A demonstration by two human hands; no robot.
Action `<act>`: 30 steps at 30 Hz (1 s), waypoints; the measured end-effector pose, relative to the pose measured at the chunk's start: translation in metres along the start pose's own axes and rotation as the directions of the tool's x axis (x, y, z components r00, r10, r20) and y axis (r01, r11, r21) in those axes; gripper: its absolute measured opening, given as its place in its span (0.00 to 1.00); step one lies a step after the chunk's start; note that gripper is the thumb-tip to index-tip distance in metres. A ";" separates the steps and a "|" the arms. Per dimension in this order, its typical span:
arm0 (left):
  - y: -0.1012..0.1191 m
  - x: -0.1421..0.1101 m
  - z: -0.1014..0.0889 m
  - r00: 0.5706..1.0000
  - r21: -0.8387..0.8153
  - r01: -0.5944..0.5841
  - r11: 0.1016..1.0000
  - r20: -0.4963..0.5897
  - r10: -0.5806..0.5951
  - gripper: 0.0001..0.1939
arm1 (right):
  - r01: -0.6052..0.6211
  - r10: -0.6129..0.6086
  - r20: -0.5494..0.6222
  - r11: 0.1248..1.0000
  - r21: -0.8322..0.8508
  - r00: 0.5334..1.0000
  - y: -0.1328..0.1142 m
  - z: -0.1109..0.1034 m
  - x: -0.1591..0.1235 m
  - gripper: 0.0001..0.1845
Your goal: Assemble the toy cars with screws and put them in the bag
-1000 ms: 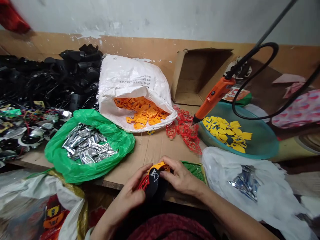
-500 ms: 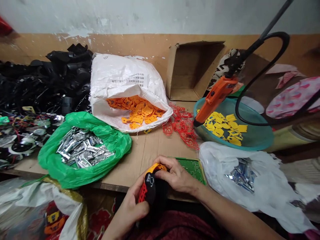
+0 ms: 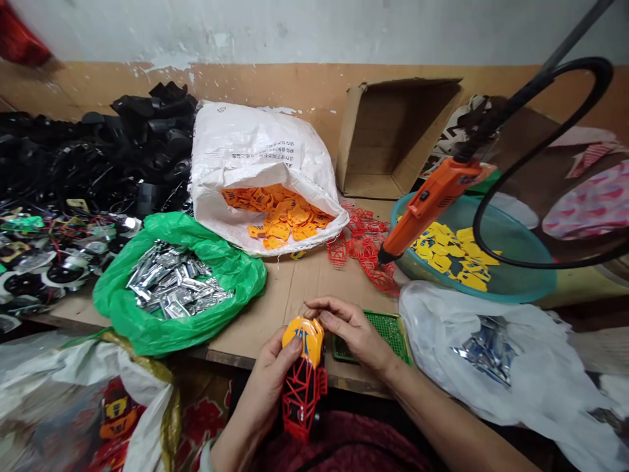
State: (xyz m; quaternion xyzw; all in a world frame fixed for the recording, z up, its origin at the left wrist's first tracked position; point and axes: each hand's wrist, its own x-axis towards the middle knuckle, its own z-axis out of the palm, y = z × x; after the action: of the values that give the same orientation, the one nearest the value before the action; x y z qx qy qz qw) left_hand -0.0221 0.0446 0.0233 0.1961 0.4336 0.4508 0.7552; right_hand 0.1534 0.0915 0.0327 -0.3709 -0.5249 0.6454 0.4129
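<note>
Toy part (image 3: 302,383) of red lattice and orange plastic now stands upright over the near desk (image 3: 289,301) edge, closed inside the left grip (image 3: 270,373), while the right grip (image 3: 351,331) has let go and hangs open just beside it.

Your left hand (image 3: 272,373) curls upright with the thumb pressed forward, while your right hand (image 3: 351,331) reaches across palm-down, fingers loosely bent, your right forearm (image 3: 442,419) angling in from the lower right.

Red lattice scraps (image 3: 367,254) blocking forward passage
</note>
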 end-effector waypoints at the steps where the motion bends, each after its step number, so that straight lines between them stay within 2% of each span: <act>1: 0.001 0.001 0.000 1.000 0.038 -0.024 0.999 -0.011 0.025 0.20 | -0.045 0.045 0.008 0.999 0.028 0.999 0.001 0.001 -0.001 0.21; 4: 0.002 0.004 0.002 0.997 0.110 -0.076 0.991 -0.002 0.077 0.20 | -0.079 0.078 0.018 0.996 0.035 0.997 0.003 0.005 -0.001 0.22; 7: 0.002 0.006 0.008 0.997 0.093 -0.071 0.993 0.029 0.069 0.20 | -0.103 0.103 -0.005 0.992 0.072 0.995 0.006 0.008 -0.001 0.21; 9: 0.000 0.009 0.012 0.999 0.064 -0.045 0.997 0.032 0.043 0.22 | -0.107 0.107 -0.015 0.994 0.007 0.994 0.006 0.004 -0.002 0.20; 11: -0.002 0.014 0.015 1.000 0.050 -0.014 0.999 0.024 0.013 0.23 | -0.015 -0.007 -0.125 0.984 -0.176 0.992 0.001 -0.007 -0.003 0.18; 12: -0.002 0.016 0.016 1.000 0.046 0.006 0.999 0.020 -0.007 0.24 | 0.049 -0.112 -0.219 0.961 -0.273 0.969 -0.004 -0.016 -0.003 0.19; 13: -0.003 0.019 0.016 1.000 0.037 0.023 0.999 0.017 -0.024 0.23 | 0.109 -0.231 -0.327 0.930 -0.352 0.916 -0.010 -0.027 -0.002 0.21; 14: -0.004 0.021 0.017 0.999 0.025 0.034 0.999 0.012 -0.034 0.23 | 0.159 -0.343 -0.434 0.900 -0.406 0.833 -0.018 -0.039 0.000 0.23; 16: -0.006 0.024 0.017 0.998 0.007 0.055 0.998 0.009 -0.055 0.23 | 0.230 -0.483 -0.608 0.864 -0.448 0.630 -0.038 -0.067 0.011 0.26; 17: -0.006 0.025 0.018 0.998 0.004 0.069 0.998 0.014 -0.069 0.23 | 0.253 -0.528 -0.649 0.844 -0.473 0.548 -0.048 -0.081 0.019 0.28; 18: -0.007 0.025 0.019 0.997 0.002 0.081 0.997 0.017 -0.081 0.24 | 0.267 -0.570 -0.666 0.819 -0.508 0.482 -0.057 -0.094 0.029 0.31; 19: -0.007 0.025 0.021 0.996 0.002 0.092 0.996 0.019 -0.092 0.24 | 0.270 -0.598 -0.664 0.799 -0.537 0.449 -0.065 -0.105 0.040 0.34; 20: -0.007 0.025 0.022 0.995 0.001 0.099 0.995 0.022 -0.099 0.24 | 0.274 -0.620 -0.654 0.782 -0.560 0.434 -0.071 -0.115 0.051 0.36; 22: -0.008 0.023 0.024 0.995 0.000 0.093 0.996 0.021 -0.093 0.23 | 0.304 -0.657 -0.588 0.747 -0.591 0.472 -0.080 -0.128 0.071 0.37; 25: -0.008 0.018 0.024 0.996 0.013 0.090 0.996 0.012 -0.090 0.23 | 0.344 -0.696 -0.512 0.705 -0.621 0.503 -0.085 -0.128 0.079 0.25; 27: -0.009 0.015 0.021 0.996 0.012 0.087 0.996 -0.019 -0.087 0.24 | 0.327 -0.678 -0.497 0.714 -0.619 0.541 -0.087 -0.117 0.066 0.18; 30: -0.010 0.012 0.018 0.994 0.006 0.096 0.995 -0.051 -0.095 0.26 | 0.315 -0.580 -0.490 0.794 -0.520 0.651 -0.087 -0.092 0.031 0.17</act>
State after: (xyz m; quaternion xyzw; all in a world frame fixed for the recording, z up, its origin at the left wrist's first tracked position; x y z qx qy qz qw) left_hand 0.0000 0.0511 0.0207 0.1668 0.4635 0.4173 0.7637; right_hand 0.2384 0.1637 0.1006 -0.4933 -0.5497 0.2404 0.6298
